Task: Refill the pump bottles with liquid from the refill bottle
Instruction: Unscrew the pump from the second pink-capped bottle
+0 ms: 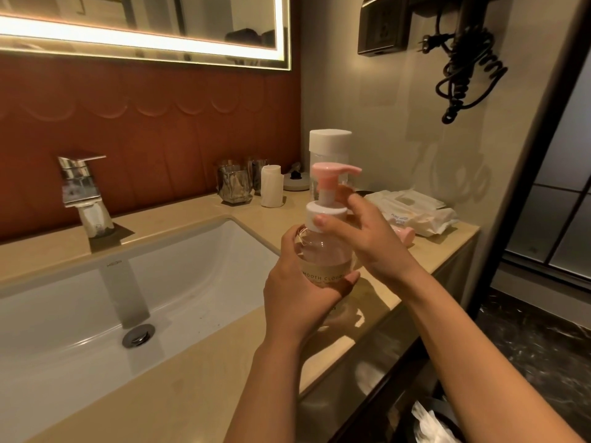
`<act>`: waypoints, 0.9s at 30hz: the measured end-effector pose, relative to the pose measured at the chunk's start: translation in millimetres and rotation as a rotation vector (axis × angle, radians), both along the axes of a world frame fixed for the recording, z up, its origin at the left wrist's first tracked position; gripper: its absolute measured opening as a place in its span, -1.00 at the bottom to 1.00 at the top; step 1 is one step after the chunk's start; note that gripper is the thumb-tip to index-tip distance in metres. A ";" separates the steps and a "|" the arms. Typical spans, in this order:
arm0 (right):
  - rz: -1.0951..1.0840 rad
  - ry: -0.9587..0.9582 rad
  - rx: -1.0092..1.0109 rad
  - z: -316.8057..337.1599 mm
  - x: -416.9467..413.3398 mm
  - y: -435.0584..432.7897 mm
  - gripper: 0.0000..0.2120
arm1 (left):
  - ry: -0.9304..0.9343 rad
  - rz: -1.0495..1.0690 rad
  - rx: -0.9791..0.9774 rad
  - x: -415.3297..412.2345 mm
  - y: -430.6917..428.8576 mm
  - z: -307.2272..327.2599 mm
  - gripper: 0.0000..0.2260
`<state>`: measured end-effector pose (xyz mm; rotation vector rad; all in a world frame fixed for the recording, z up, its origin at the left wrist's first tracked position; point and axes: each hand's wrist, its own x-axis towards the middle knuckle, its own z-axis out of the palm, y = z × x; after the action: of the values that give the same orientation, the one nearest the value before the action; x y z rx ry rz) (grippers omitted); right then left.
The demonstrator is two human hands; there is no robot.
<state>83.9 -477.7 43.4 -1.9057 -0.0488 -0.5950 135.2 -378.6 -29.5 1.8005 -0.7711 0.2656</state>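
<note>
Just the one head camera, so here's the count.

One pump bottle [323, 254] is in use. It has a clear body with pale pinkish liquid inside, a white collar and a pink pump head pointing right. The label band reads "MOOTH CLOUD", with the first letter hidden under a finger. It's upright over the beige counter [192, 378], just right of the sink [96, 298]. I can't tell if its base touches the counter.

Two hands, both on it. The left hand [297, 292] wraps the lower body from the left, fingers curled across the label. The right hand [367, 241] pinches the white collar, thumb in front and fingers curled round the far side under the pump head.

One refill bottle [331, 142] stands right behind it, tall and clear with its wide white cap on.

Other stuff:
- One chrome faucet [81, 190] and one drain plug [138, 335].
- A tiny mark on the sink's rim that's unreadable.
- At least two glass tumblers [235, 187] by the back wall.
- One paper-wrapped cup [271, 187] just beside the tumblers.
- Two soft wipe packs [415, 212] near the right wall. The nearer one has blue print too blurry to read.
- One small pink thing [406, 233] showing past the right wrist, no idea what it is.
- One lit mirror [144, 27] up top.
- One coiled black cord [463, 75] hanging on the right wall.
</note>
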 end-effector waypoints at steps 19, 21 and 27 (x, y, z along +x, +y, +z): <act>0.114 0.045 -0.030 6.8 -3.0 -10.8 -0.51 | -0.001 -0.010 0.008 -0.4 1.2 -0.2 -0.21; 0.100 0.060 -0.033 6.7 -2.2 -8.3 -0.41 | -0.010 -0.001 0.002 0.0 0.5 -0.5 -0.20; -0.281 -0.120 -0.215 4.2 -0.5 10.7 -0.06 | 0.041 -0.006 -0.023 1.5 -0.3 -2.1 -0.26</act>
<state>83.5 -467.1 47.6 -2.1003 0.0820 -0.9250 136.7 -378.9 -31.6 1.7762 -0.7417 0.2314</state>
